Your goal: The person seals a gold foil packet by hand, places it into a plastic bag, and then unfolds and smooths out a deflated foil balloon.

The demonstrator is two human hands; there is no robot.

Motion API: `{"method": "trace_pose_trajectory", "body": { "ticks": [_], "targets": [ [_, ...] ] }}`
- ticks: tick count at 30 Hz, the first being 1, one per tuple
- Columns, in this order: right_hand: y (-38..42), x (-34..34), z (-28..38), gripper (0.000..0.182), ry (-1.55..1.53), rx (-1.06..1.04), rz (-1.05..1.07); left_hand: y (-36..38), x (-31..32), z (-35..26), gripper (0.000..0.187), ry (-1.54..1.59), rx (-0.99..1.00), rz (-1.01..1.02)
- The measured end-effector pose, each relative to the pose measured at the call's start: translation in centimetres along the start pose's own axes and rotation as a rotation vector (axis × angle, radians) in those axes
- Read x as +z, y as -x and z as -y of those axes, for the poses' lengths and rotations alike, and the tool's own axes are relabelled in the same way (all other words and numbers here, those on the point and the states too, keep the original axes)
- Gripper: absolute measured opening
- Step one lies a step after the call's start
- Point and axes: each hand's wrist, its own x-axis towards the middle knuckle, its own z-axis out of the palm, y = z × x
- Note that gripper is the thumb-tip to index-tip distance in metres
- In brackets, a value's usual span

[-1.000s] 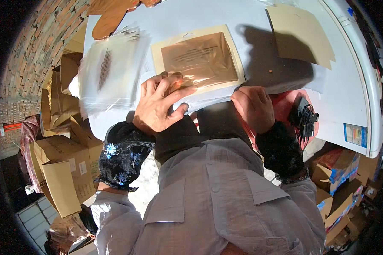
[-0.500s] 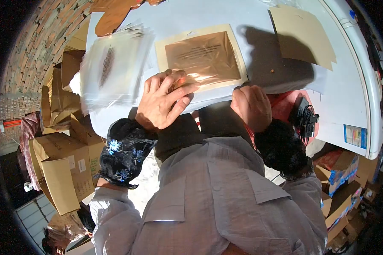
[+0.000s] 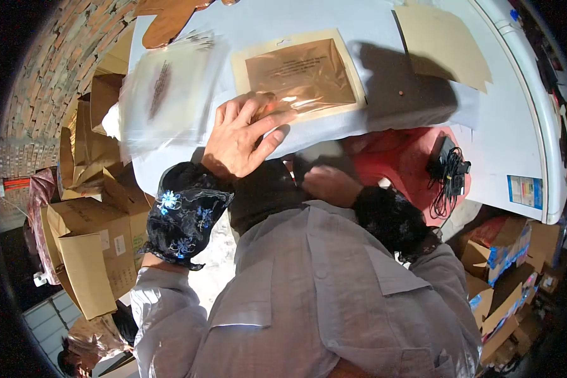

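On the white-covered table lies a cream card with a hang hole and a brown panel (image 3: 309,79), in glossy clear film printed with small dark text. My left hand (image 3: 239,138) rests on its lower left corner, fingers spread and lying flat. Over my lap, below the table's front edge, my right hand (image 3: 329,184) is in shadow and smeared by motion; its fingers cannot be made out. Left of the card is a pile of clear plastic bags (image 3: 170,94) with dark print.
Cream sheets (image 3: 447,44) lie at the back right, and a brown piece (image 3: 170,22) at the back left. Beyond the table's front edge are a red stool (image 3: 390,154) and a black adapter with coiled cable (image 3: 450,173). Cardboard boxes (image 3: 101,246) stand at left; others at right.
My right hand has left the card's lower right corner and moved down and left, over my lap. My left hand stays on the card. More of the red stool shows.
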Motion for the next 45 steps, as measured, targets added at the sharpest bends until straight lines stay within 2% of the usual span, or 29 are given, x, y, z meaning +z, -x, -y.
{"method": "trace_pose_trajectory", "body": {
  "ticks": [2,5,8,9,11,14,17,20,23,26,29,32,35,40,43,44,45],
  "targets": [
    [0.3,2.2,0.1,0.009,0.018,-0.054,0.033,0.1,-0.1,-0.2,0.039,0.009,-0.011,0.007],
    [-0.3,1.7,0.1,0.011,0.039,-0.010,0.036,0.0,-0.1,-0.4,0.041,0.004,-0.043,0.037],
    [-2.3,-1.4,1.0,0.011,0.122,-0.083,-0.296,-0.2,-0.8,-0.8,0.050,0.011,-0.040,0.076],
    [-1.9,-3.5,1.8,0.014,0.237,-0.034,-0.101,-0.3,-1.0,-0.9,0.053,0.013,-0.045,0.094],
    [-1.7,-6.5,2.9,0.024,0.289,0.061,-0.095,-0.2,-0.8,-1.2,0.057,-0.058,-0.022,0.055],
    [-1.9,-10.0,3.4,0.029,0.434,0.203,-0.211,-0.3,-0.8,-1.6,0.055,-0.088,-0.018,0.037],
    [-4.0,-13.5,2.3,0.033,0.517,0.179,-0.462,-0.4,-1.0,-1.9,0.053,-0.091,-0.048,0.086],
    [-4.5,-14.7,-0.2,0.031,0.484,0.208,-0.308,-0.3,-0.8,-1.8,0.052,-0.094,-0.064,0.092],
    [-4.8,-16.1,-1.8,0.025,0.421,0.145,-0.208,-0.4,-0.6,-1.9,0.045,-0.082,-0.050,-0.006],
    [-6.1,-16.9,-1.9,0.018,0.362,0.091,-0.253,-0.4,-0.7,-1.8,0.045,-0.061,-0.062,-0.014],
    [-6.9,-17.0,-2.6,0.015,0.201,0.197,-0.276,-0.4,-0.8,-1.7,0.050,-0.048,-0.050,-0.043],
    [-7.2,-17.0,-3.3,0.015,0.118,0.260,-0.272,-0.7,-1.2,-1.6,0.054,0.077,-0.129,-0.070],
    [-7.4,-17.0,-3.8,0.017,0.164,0.272,-0.256,-0.8,-2.0,-1.9,0.055,0.242,-0.275,-0.079],
    [-7.7,-17.0,-3.6,0.021,0.159,0.323,-0.249,-0.7,-0.8,-0.3,0.045,0.400,-0.383,-0.063],
    [-7.6,-17.2,-3.7,0.023,0.173,0.335,-0.232,-0.9,0.1,0.9,0.042,0.609,-0.349,-0.088],
    [-7.5,-17.2,-3.8,0.024,0.175,0.336,-0.227,-0.8,1.0,1.1,0.038,0.665,-0.338,-0.173],
    [-7.5,-17.3,-3.7,0.024,0.161,0.366,-0.207,-0.7,1.1,1.2,0.038,0.676,-0.334,-0.173]
  ]
}}
